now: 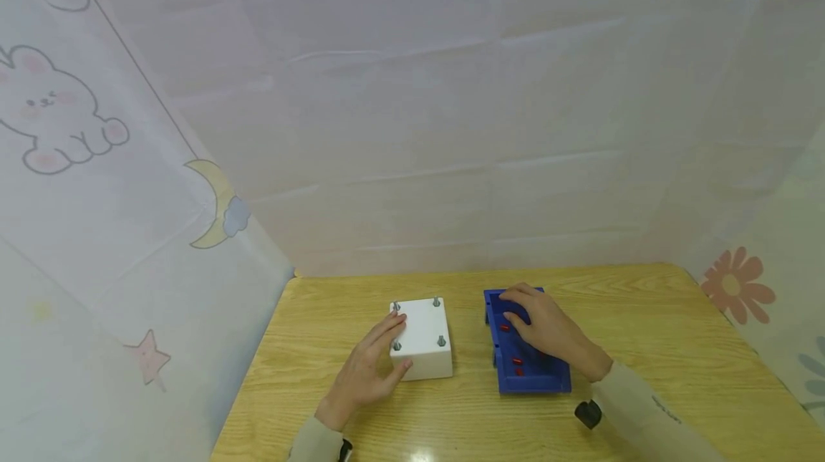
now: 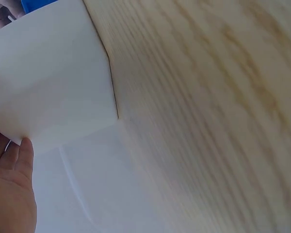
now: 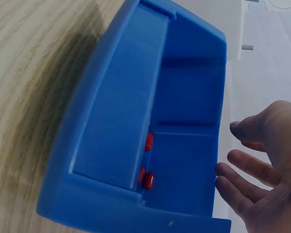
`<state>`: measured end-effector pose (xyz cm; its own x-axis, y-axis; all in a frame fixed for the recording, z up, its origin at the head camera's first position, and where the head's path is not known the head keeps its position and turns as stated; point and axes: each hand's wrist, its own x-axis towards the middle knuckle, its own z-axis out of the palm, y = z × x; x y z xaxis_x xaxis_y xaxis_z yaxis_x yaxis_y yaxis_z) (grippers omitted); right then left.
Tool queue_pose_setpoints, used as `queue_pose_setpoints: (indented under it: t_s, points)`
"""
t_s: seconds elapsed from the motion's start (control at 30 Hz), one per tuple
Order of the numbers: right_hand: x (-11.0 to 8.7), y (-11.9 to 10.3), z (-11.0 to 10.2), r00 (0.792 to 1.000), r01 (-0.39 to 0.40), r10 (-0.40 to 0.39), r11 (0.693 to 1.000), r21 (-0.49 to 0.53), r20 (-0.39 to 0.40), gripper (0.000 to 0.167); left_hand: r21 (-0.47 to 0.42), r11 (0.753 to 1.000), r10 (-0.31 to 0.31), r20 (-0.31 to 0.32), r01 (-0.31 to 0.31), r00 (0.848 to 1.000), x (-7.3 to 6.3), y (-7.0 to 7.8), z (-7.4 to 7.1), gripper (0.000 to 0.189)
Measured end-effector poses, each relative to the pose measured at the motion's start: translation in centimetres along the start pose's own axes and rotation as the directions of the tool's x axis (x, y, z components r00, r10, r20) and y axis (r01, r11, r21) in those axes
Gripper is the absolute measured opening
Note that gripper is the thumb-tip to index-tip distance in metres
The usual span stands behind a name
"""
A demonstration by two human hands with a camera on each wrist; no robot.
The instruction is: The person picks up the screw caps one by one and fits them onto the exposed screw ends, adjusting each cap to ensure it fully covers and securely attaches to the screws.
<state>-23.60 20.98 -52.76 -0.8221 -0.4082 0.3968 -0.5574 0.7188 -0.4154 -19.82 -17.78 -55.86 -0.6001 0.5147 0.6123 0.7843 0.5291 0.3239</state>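
A white box (image 1: pixel 422 328) sits on the wooden table with a metal bolt (image 1: pixel 441 341) standing up near each top corner. My left hand (image 1: pixel 369 370) holds it at its near left side, fingertips over the top edge and thumb at the front face. In the left wrist view, fingertips (image 2: pixel 25 145) touch the box's edge. To the right is a blue tray (image 1: pixel 535 384), with red capsule-shaped pieces (image 3: pixel 149 180) lying in it. Over the tray my right hand (image 1: pixel 548 324) hovers, fingers loosely bent and thumb apart, nothing visible between them.
Pale wood table surface (image 1: pixel 309 347) surrounds both things. A hanging white cloth (image 1: pixel 399 125) rises behind the table's far edge, with printed side sheets to the left and right. Dark wrist straps (image 1: pixel 588 414) show by the sleeves.
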Motion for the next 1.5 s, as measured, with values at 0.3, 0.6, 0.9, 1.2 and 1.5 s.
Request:
queue_pose_setpoints:
  t_s: [0.3,0.6,0.9,1.2,1.5]
  points:
    - [0.0,0.3,0.8,1.000,-0.023,0.023,1.000,-0.005,0.017,0.036,-0.006,0.999,0.037,-0.022,-0.037,0.999,-0.1,-0.8,0.0,0.062]
    - [0.1,0.3,1.0,0.998,-0.038,0.038,0.999,-0.008,0.042,0.035,-0.050,0.998,0.022,-0.070,-0.025,0.997,0.2,-1.1,0.4,0.059]
    - [-0.5,0.2,1.5,0.997,-0.047,0.047,0.999,-0.008,0.062,0.035,-0.078,0.997,0.010,-0.083,-0.016,0.996,0.0,-0.9,0.8,0.059]
    - [-0.7,0.2,2.1,0.996,-0.037,0.041,0.999,-0.040,0.081,0.032,-0.072,0.997,0.015,-0.106,-0.022,0.994,-0.2,-0.8,1.1,0.060]
    - [-0.3,0.2,2.0,0.995,-0.025,0.031,0.998,-0.057,0.093,0.030,-0.080,0.996,0.030,-0.117,-0.039,0.993,0.1,-1.0,1.1,0.060]
